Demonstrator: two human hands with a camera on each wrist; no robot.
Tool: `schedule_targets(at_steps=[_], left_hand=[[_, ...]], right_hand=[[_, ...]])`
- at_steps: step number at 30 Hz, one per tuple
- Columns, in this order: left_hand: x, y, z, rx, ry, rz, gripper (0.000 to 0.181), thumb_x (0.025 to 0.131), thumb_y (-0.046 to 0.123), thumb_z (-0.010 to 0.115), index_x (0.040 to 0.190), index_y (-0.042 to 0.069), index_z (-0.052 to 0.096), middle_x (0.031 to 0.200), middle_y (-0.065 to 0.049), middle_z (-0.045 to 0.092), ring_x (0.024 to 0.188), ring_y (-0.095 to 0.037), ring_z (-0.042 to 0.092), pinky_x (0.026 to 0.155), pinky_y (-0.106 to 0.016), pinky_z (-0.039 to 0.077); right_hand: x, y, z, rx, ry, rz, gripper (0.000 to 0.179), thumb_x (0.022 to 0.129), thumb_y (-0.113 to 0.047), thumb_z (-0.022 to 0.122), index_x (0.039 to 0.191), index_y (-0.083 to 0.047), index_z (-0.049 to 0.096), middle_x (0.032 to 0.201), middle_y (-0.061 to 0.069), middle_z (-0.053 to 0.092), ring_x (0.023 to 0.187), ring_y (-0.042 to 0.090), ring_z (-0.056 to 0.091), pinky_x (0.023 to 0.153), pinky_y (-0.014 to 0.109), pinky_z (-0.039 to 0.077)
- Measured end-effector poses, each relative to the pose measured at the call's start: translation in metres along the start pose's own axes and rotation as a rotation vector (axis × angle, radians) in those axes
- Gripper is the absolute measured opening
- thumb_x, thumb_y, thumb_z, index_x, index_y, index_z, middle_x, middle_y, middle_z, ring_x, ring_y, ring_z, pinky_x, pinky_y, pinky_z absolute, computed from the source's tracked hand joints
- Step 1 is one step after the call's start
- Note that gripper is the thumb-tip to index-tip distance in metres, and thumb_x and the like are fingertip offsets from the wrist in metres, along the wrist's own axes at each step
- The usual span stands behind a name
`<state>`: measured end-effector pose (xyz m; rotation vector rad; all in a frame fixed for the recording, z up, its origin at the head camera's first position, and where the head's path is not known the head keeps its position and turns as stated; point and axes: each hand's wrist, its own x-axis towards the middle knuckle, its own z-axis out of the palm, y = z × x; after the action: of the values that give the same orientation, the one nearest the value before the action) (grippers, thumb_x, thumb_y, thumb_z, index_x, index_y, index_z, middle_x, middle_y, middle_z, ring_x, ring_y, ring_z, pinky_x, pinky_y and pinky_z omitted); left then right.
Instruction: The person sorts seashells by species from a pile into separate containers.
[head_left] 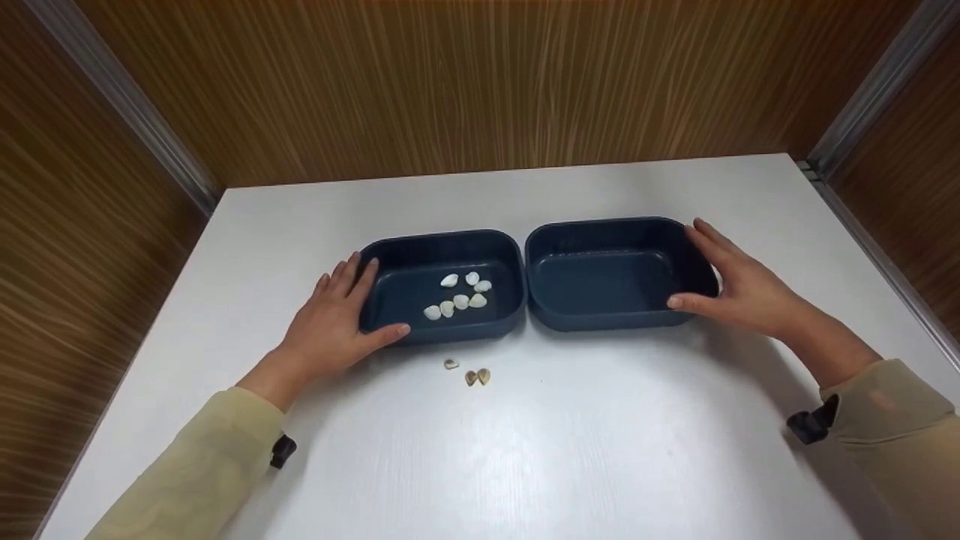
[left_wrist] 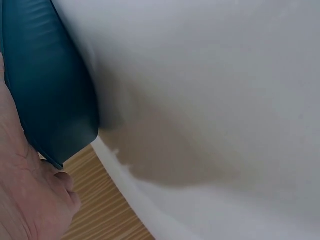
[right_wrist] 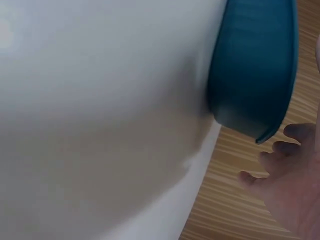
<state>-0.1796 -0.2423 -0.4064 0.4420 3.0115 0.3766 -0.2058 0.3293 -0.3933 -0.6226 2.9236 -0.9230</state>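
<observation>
Two dark blue rectangular trays stand end to end on the white table. Several small white seashells (head_left: 461, 301) lie on the floor of the left tray (head_left: 450, 330); the right tray (head_left: 600, 319) holds nothing. My left hand (head_left: 330, 322) rests at the left tray's outer end, fingers along the side rim and thumb by the front rim. At the outer end of the right tray, my right hand (head_left: 742, 289) has its thumb by the front corner and its spread fingers by the back corner. The right wrist view shows those fingers (right_wrist: 272, 162) extended beside the tray wall (right_wrist: 250, 75).
In front of the left tray, a small brownish shell (head_left: 451, 364) lies on the table (head_left: 480, 465), with a pair of brown shells (head_left: 478, 377) close by. Wood-grain panels (head_left: 480, 82) rise behind the table and at both sides.
</observation>
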Motion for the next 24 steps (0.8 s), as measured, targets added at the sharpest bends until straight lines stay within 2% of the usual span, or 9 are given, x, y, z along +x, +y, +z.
schedule_targets(at_steps=[6,11,16,18,21,24], left_hand=[[-0.001,0.005,-0.008,0.021,0.043,0.025,0.113,0.094,0.084,0.049,0.172,0.011,0.012,0.177,-0.019,0.005,0.163,-0.04,0.008,0.131,-0.053,0.005],[-0.007,0.018,-0.019,-0.001,0.112,0.09,0.108,0.096,0.078,0.053,0.172,0.011,0.013,0.178,-0.016,0.007,0.163,-0.036,0.009,0.131,-0.05,0.006],[-0.021,0.038,-0.025,-0.095,0.174,0.203,0.103,0.098,0.069,0.061,0.171,0.011,0.017,0.177,-0.011,0.018,0.163,-0.03,0.015,0.131,-0.047,0.009],[-0.027,0.046,-0.025,-0.136,0.18,0.244,0.101,0.099,0.067,0.063,0.171,0.013,0.018,0.176,-0.009,0.021,0.162,-0.029,0.018,0.131,-0.046,0.011],[-0.037,0.057,-0.023,-0.206,0.177,0.287,0.1,0.098,0.063,0.067,0.172,0.016,0.019,0.174,-0.007,0.027,0.161,-0.031,0.022,0.129,-0.051,0.018],[-0.046,0.065,-0.017,-0.276,0.183,0.32,0.098,0.095,0.059,0.073,0.171,0.019,0.025,0.171,-0.003,0.034,0.156,-0.037,0.032,0.125,-0.057,0.028]], right_hand=[[0.0,0.006,0.002,-0.021,-0.064,0.04,0.109,0.093,-0.043,0.081,0.171,-0.007,0.015,0.178,0.016,0.005,0.158,0.051,0.016,0.116,0.077,0.024],[0.0,0.009,0.006,-0.014,-0.101,0.071,0.109,0.095,-0.045,0.079,0.171,-0.006,0.009,0.178,0.014,-0.002,0.159,0.049,0.011,0.118,0.075,0.022],[-0.001,0.013,0.009,0.009,-0.115,0.078,0.111,0.097,-0.043,0.077,0.171,-0.008,0.003,0.178,0.012,-0.008,0.16,0.047,0.006,0.12,0.074,0.019],[0.0,0.013,0.01,0.012,-0.119,0.079,0.111,0.097,-0.043,0.077,0.171,-0.008,0.001,0.178,0.012,-0.009,0.161,0.047,0.005,0.121,0.074,0.017],[0.0,0.013,0.01,0.012,-0.128,0.088,0.112,0.098,-0.044,0.076,0.171,-0.008,-0.001,0.178,0.011,-0.012,0.161,0.046,0.002,0.121,0.074,0.016],[0.0,0.012,0.01,0.016,-0.133,0.1,0.112,0.098,-0.045,0.075,0.171,-0.01,-0.002,0.178,0.008,-0.013,0.162,0.043,0.001,0.122,0.073,0.015]])
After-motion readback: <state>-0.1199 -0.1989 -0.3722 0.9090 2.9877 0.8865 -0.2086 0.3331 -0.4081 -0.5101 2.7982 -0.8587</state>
